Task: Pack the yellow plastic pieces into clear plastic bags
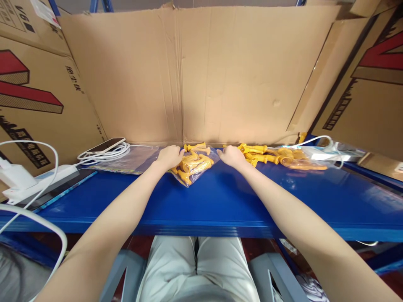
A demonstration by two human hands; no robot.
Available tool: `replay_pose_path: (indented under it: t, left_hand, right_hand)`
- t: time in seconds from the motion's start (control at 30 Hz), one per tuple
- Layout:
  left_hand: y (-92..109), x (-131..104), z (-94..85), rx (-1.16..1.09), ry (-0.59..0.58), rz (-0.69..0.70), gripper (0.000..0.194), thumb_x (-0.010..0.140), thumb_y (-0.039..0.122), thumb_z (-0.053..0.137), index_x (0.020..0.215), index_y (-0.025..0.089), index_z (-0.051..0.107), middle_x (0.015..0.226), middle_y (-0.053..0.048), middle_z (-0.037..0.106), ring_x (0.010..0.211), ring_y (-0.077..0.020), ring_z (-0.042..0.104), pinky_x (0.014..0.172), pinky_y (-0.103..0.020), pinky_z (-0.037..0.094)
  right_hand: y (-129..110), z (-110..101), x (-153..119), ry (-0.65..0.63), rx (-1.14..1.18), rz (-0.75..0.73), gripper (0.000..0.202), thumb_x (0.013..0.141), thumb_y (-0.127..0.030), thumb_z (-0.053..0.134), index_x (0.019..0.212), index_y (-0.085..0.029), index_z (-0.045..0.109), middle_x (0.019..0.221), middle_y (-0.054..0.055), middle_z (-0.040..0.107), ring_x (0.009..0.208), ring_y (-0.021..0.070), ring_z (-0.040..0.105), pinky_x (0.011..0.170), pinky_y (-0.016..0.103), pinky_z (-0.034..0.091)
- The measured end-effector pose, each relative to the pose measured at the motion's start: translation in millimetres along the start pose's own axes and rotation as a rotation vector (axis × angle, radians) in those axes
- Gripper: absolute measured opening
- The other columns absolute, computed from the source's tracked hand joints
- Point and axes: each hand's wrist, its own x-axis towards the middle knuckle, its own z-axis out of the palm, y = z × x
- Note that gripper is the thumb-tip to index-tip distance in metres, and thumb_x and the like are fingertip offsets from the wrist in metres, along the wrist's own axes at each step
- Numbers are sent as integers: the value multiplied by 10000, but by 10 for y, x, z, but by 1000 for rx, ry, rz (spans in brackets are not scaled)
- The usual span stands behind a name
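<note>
A clear plastic bag (195,164) with several yellow plastic parts inside lies on the blue shelf in front of me. My left hand (171,157) is at the bag's left edge, its fingers closed on the plastic. By the bag's upper right corner is my right hand (232,156), fingers curled; what they hold, if anything, is hidden. Loose yellow parts (262,157) lie just right of that hand. Farther right, more yellow parts sit in another clear bag (297,159).
Cardboard (252,75) walls the back. On the left are a phone (106,145), a coiled white cable (108,154), a flat plastic sheet (138,161), a power strip (40,183) and a dark tablet (63,189). A white power strip (336,154) lies at right.
</note>
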Motion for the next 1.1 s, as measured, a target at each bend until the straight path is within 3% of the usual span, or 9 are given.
replay_pose_path:
  t: [0.07,0.13,0.3,0.47,0.6,0.7,0.9,1.1]
  left_hand:
    - [19,-5,-19,-4,2,-20,515,911,417,261,966,118,677,1012,-170,674,979,-292,626,791,-356,470]
    - [17,1,-27,-45,-17,-54,531,900,448,271,910,137,700,954,-166,692,931,-294,642,756,-345,471]
    - [-89,60,70,-162,-34,-107,423,847,445,395,794,173,715,826,-129,712,811,-257,659,661,-284,450]
    - [-165,110,263,-460,-128,-139,309,819,355,487,691,160,690,603,-55,664,505,-153,566,518,-240,388]
    - [-157,109,329,-675,-85,-163,195,721,232,614,543,153,630,511,-15,602,481,-117,501,501,-230,348]
    - [-155,104,327,-827,-119,-207,183,659,193,675,500,151,595,433,17,533,430,-91,441,472,-227,315]
    - [-166,92,271,-1034,-267,-296,140,620,145,723,660,154,589,385,52,479,368,-76,397,409,-215,233]
    - [-206,73,202,-1090,-448,-359,359,608,144,720,930,149,561,483,12,586,417,-114,506,420,-208,288]
  right_hand:
    - [7,47,31,-168,108,27,480,900,-453,386,637,-129,624,687,124,659,619,178,618,613,268,438]
    - [30,119,65,-236,240,22,487,902,-445,395,581,-135,590,611,90,637,475,124,546,535,243,416]
    - [89,247,96,-179,469,-12,341,870,-306,493,572,-149,549,565,33,602,444,86,475,482,210,372]
    - [78,257,78,-154,604,5,283,816,-183,541,536,-145,560,509,3,566,485,81,465,527,200,371]
    - [57,273,75,-149,748,24,268,758,-67,547,500,-137,561,516,6,578,525,83,502,560,192,398]
    - [37,278,65,-153,853,49,258,740,-6,536,517,-131,573,499,-4,565,494,73,491,559,189,420]
    - [-4,261,50,-146,954,94,271,757,24,534,534,-129,563,486,-6,551,476,69,502,557,189,449]
    - [-26,211,7,-135,969,134,259,779,29,508,586,-138,550,508,-11,564,496,78,540,602,199,473]
